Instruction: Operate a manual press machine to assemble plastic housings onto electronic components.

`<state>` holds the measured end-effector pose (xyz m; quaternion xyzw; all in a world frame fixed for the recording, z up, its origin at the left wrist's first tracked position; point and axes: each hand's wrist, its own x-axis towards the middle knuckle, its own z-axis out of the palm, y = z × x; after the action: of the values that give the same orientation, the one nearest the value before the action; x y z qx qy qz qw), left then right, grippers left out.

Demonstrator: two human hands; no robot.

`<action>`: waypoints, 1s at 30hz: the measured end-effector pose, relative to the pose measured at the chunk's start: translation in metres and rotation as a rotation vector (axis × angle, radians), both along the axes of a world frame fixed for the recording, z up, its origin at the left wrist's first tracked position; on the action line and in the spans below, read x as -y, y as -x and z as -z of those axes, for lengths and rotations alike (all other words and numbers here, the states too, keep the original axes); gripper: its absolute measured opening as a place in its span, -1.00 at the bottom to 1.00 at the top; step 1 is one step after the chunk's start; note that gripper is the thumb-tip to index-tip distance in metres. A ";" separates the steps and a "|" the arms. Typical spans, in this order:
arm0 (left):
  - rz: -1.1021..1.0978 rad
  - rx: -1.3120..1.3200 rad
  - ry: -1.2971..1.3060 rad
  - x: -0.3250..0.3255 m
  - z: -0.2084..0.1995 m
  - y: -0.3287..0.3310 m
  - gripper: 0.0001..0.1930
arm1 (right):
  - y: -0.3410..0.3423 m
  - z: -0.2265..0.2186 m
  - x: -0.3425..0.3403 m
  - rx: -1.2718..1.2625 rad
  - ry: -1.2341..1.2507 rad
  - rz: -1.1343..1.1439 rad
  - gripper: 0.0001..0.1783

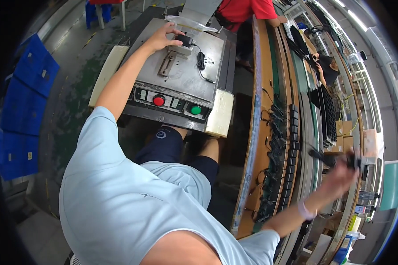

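Note:
My left hand (164, 39) grips a black power adapter (185, 41) at the small metal fixture (167, 62) on the grey machine's top plate (146, 68). The adapter's coiled black cable (201, 62) lies to its right on the plate. Far out to the right, my right hand (340, 179) is smeared by motion, its fingers around another black adapter (353, 160). A bundled dark cable (320, 155) trails from that one.
A red button (158, 100) and a green button (196, 110) sit on the machine's front. Black adapters (292, 152) line the bench at right, beside their cables (274, 145). Blue bins (24, 110) stand at left. A person in red (239, 13) and another in dark clothes (328, 70) are nearby.

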<state>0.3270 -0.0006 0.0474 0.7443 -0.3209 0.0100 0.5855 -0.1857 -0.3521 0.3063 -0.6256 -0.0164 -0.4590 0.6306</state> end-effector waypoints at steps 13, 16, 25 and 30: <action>0.570 -0.762 1.065 -0.083 -0.003 0.131 -0.43 | -0.228 0.100 -0.094 -0.189 -0.318 -0.551 -0.55; 0.452 -1.091 1.491 -0.095 -0.002 0.213 -0.54 | -0.263 0.130 -0.076 -0.307 -0.260 -0.588 -0.56; -0.171 -1.206 1.161 -0.134 0.034 0.308 -0.70 | -0.410 0.232 -0.113 -0.389 0.609 -0.265 -0.53; -0.286 -1.076 0.744 -0.139 0.039 0.320 -0.71 | -0.438 0.236 -0.158 -0.381 1.258 -0.209 -0.47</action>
<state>0.0068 0.1383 0.0088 0.4294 0.1424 -0.1750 0.8745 0.2522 -0.1937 0.0700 -0.9397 -0.2298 -0.1799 0.1784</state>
